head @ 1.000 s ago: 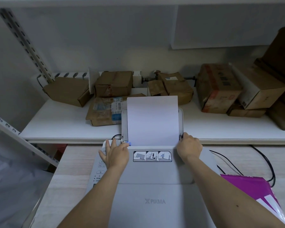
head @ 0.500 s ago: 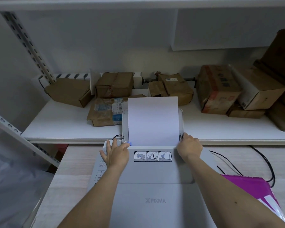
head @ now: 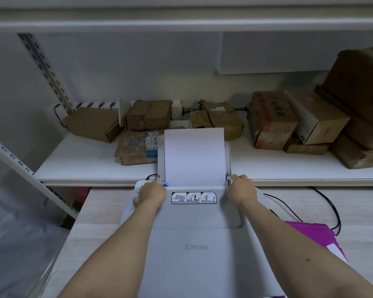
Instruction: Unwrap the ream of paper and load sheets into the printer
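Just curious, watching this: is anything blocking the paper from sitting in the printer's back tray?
Nothing visible does. The white sheets already stand upright in the printer's rear tray, with the left hand and right hand at the tray's two sides, beside the paper.

In the lower centre of the frame the printer sits on the desk, right before you. The sheets stand upright in the rear tray at the printer's far edge, in the middle of the frame. Your left hand rests on the printer's far left corner, beside the sheets' lower left edge; your right hand rests at the far right corner, against the tray's right side. The ream wrapper lies on the desk at lower right, just beside the printer, with cables behind it. Behind the printer runs a shelf, with boxes spread across its back from left to right.
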A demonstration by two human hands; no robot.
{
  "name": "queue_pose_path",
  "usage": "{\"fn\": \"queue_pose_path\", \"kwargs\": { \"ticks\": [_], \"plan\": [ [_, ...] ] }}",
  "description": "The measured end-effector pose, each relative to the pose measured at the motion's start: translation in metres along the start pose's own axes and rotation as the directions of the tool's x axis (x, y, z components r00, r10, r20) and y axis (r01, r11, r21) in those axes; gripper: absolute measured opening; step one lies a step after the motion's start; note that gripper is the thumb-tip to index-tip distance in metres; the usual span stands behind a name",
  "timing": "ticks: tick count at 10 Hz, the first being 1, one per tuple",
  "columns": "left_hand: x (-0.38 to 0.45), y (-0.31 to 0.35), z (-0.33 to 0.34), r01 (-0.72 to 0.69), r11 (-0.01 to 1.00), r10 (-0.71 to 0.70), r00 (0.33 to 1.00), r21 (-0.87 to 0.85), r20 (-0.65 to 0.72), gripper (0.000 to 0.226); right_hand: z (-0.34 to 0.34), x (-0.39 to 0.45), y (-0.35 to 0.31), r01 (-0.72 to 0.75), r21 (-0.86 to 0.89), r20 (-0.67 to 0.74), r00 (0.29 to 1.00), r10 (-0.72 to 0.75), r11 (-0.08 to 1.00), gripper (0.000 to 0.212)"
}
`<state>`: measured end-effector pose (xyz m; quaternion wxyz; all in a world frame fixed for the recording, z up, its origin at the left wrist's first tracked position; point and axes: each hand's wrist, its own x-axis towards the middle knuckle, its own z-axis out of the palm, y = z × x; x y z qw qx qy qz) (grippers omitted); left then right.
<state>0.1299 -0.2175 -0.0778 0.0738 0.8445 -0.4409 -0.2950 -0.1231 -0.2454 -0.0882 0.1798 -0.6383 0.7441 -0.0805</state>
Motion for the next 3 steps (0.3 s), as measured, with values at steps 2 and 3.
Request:
{"fn": "queue_pose_path", "kwargs": {
  "ticks": [2,3],
  "plan": [
    [-0.046,-0.010,-0.012,-0.072,0.997,0.069,0.988,-0.023,-0.137,0.040,-0.016,-0.038,-0.006,0.131,-0.031,0.104,0.987,-0.127,0.991,0.030],
    [-0.068,-0.011,-0.022,-0.115,0.989,0.094,0.977,-0.098,-0.190,0.034,-0.027,-0.053,-0.012,0.233,0.000,0.146,0.962,-0.230,0.973,0.026]
  ]
}}
